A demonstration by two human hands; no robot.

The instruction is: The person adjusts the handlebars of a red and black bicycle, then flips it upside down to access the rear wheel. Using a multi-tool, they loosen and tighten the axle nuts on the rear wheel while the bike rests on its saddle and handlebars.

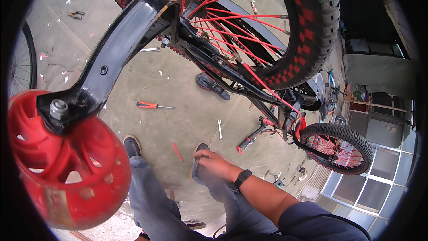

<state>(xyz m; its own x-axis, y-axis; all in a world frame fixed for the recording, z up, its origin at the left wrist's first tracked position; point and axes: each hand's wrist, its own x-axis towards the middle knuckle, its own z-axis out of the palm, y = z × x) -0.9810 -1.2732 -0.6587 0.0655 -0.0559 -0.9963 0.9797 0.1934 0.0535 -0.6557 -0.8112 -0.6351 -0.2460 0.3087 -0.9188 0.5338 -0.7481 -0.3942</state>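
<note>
Bicycle rises ahead; right hand curls at the trouser leg, whether pinching it I cannot tell.

I can't read a single word, number or sign from here. The red side wheel carries a pale, worn patch with no legible lettering, and the near tyre's sidewall shows red and black checks; any print on the black wristband is too small to tell.
</note>
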